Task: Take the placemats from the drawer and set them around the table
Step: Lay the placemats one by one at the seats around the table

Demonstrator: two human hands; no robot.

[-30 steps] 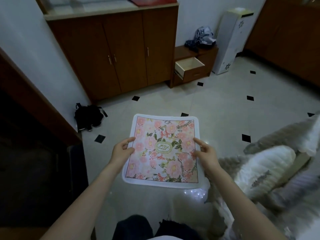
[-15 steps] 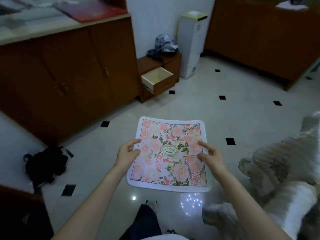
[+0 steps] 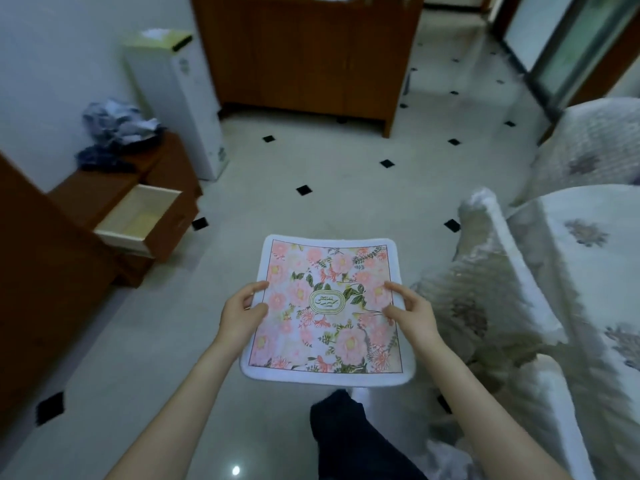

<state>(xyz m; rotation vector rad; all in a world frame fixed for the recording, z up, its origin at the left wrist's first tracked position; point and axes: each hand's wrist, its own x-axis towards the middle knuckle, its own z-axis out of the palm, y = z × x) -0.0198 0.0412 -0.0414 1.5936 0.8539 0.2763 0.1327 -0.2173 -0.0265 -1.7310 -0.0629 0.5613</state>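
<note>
A floral placemat (image 3: 327,313) with pink flowers and a white border is held flat above the tiled floor, in front of me. My left hand (image 3: 240,315) pinches its left edge, thumb on top. My right hand (image 3: 412,313) grips its right edge, fingers over the print. Whether more mats lie under it cannot be told. The open drawer (image 3: 138,220) of a low wooden side cabinet stands out at the left, its pale inside showing. No table is in view.
A white appliance (image 3: 180,109) stands against the wall behind the drawer, with a bundle of clothes (image 3: 117,129) on the side cabinet. A wooden sideboard (image 3: 304,53) fills the back. Chairs under patterned white covers (image 3: 540,271) crowd the right. My dark trouser leg (image 3: 349,431) shows below.
The view has swung to the right: the cabinet and drawer slid to the left and the covered chairs came in at the right. Both hands still hold the placemat the same way.
</note>
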